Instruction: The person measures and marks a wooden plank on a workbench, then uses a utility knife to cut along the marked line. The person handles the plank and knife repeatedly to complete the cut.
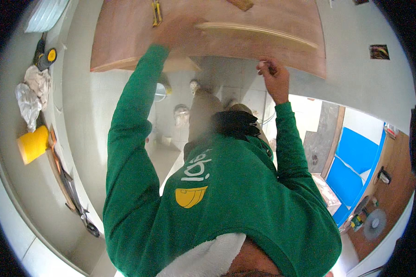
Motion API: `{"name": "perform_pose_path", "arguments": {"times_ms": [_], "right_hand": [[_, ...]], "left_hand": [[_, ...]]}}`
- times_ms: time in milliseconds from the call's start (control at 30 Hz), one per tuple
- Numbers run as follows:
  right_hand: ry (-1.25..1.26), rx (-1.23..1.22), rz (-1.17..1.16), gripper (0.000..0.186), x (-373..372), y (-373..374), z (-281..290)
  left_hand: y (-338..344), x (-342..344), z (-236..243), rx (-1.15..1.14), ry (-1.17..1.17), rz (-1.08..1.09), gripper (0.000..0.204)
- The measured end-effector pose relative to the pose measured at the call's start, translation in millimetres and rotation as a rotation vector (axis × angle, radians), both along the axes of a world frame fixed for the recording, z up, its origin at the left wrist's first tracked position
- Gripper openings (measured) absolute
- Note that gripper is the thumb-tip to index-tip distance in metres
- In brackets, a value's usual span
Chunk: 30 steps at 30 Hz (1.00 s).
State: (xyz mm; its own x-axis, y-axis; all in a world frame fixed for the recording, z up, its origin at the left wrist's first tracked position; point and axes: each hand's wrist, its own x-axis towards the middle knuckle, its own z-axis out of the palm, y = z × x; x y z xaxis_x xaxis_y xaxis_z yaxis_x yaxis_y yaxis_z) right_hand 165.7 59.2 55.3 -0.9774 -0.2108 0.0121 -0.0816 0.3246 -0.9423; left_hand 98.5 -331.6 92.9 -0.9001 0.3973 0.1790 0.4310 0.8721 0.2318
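A reddish-brown wooden board spans the area in front of me. My left hand is over it, smeared by motion, so its fingers and anything in them cannot be made out. A long thin wooden strip lies across the board just right of that hand. Farther off, a yellow utility knife rests on the board. Close to the board's near edge is my right hand, with its fingers curled together; whatever they may hold is too small to tell.
On the left ledge are a yellow roll, a crumpled plastic bag and pliers. A small wood piece lies at the board's far side. To the right are a blue panel and a round disc.
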Motion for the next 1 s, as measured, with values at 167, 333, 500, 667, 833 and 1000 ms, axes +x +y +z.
{"name": "perform_pose_path", "arguments": {"times_ms": [167,333,500,667,833,1000], "right_hand": [[-0.253,-0.222,-0.010,0.025,15.9,20.8,-9.8],[-0.418,-0.503,-0.214,0.050,23.6,41.8,0.4],[-0.490,-0.596,-0.335,0.060,19.7,49.4,-13.4],[-0.533,-0.509,-0.337,0.050,21.7,47.8,-28.9],[-0.300,0.408,-0.075,0.033,19.1,41.1,7.1],[0.486,0.526,0.095,0.040,-29.6,-66.8,18.9]], "left_hand": [[6.9,13.7,-7.4,-0.091,0.036,0.033,0.040],[30.2,67.2,-25.3,0.195,-0.163,0.159,0.046],[55.1,110.6,-51.4,0.120,0.077,0.087,0.063],[63.6,131.9,-58.2,0.227,0.084,0.155,0.051],[44.9,131.6,-78.8,0.623,0.086,0.817,0.040],[34.3,115.4,-105.9,0.858,-0.107,1.121,0.029]]}}
